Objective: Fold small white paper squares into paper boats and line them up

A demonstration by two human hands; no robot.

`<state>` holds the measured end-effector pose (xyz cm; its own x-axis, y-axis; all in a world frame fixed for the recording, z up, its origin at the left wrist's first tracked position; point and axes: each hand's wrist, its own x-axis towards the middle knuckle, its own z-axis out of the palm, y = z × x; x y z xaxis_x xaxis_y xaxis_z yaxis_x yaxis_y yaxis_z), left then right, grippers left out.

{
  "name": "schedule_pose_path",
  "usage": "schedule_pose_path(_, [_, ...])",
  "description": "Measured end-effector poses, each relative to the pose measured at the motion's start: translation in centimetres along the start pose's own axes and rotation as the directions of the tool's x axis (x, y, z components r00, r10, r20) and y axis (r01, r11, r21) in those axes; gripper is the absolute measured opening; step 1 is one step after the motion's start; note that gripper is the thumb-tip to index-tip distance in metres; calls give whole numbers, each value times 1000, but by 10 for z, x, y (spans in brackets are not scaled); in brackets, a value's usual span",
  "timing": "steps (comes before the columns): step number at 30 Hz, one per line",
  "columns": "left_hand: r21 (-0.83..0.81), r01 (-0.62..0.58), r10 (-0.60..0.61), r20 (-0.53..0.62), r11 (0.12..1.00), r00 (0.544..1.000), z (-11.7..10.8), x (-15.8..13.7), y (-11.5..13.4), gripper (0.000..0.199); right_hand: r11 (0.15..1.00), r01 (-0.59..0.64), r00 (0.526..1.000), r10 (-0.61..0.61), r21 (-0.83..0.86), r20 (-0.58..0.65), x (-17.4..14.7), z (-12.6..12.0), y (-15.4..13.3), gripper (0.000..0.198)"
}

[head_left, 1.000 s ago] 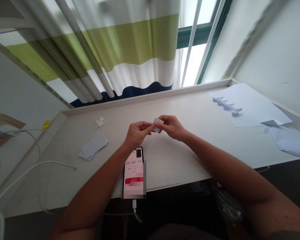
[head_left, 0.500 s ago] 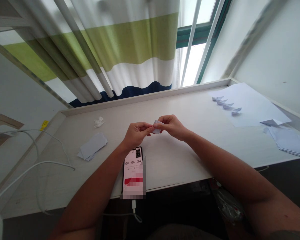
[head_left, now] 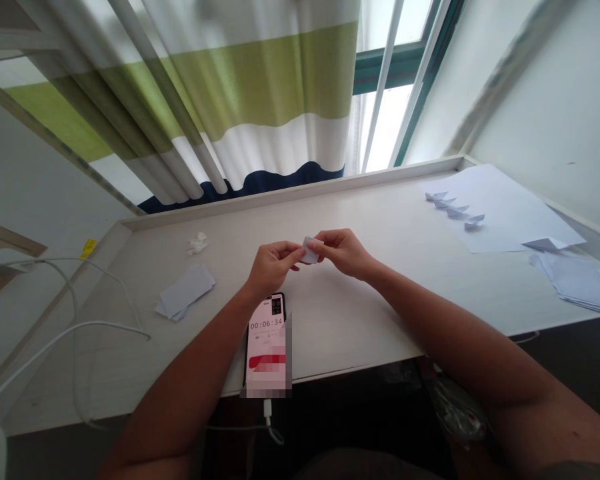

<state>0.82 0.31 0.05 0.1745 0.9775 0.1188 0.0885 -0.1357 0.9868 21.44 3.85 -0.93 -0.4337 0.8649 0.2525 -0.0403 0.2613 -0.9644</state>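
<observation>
Folded paper (head_left: 310,251) pinched between both hands, fold work under way

Left hand (head_left: 275,265): thumb and fingers closed narrow on the near-left edge of the piece. Right hand (head_left: 344,253): same kind of pinch, thumb laid over the right side. The piece sits in front of me, held up over the middle of the desk (head_left: 360,320). Fingers hide much of it, so I cannot tell how many layers it has.

Step, as I judge it: shaping or pressing a crease. The next move calls for a light two-sided grip, edges lined up, and fingertip pressure along the fold; small paper like this probably slips or creases askew easily.

Surface: phone (head_left: 267,330) just below my left wrist, timer at 00:06:34, lower screen pixelated. Well to my left, a stack of paper slips (head_left: 186,292) with a crumpled white scrap (head_left: 197,245) behind it. Far right, a slanting row of small folded shapes (head_left: 458,212) by the left side of a large white sheet (head_left: 510,207); nearer me, a pile of loose sheets (head_left: 585,277).

Room: striped curtain (head_left: 280,73) beyond the back edge, window (head_left: 387,80) partly uncovered, white cable (head_left: 100,325) looping at left.
</observation>
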Motion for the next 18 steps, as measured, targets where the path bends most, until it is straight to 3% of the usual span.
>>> schedule_pose_path(5, [-10, -26, 25, -79, 1000, 997, -3, 2, -2, 33, 996, 2, 1000, -1, -91, 13, 1, -3, 5, 50])
schedule_pose_path(9, [-25, -13, 12, -42, 1000, 999, -3, 3, -3, 32, 996, 25, 999, -23, -86, 27, -2, 0, 2, 48])
schedule_pose_path(15, [169, -143, 172, -168, 975, 971, -2, 3, -3, 24, 973, 63, 998, -65, -224, -3, -2, 1, 1, 41])
schedule_pose_path(18, [151, -126, 147, -139, 980, 979, -3, 2, -2, 25, 948, 128, 991, -136, -290, -8, -3, 3, 3, 36])
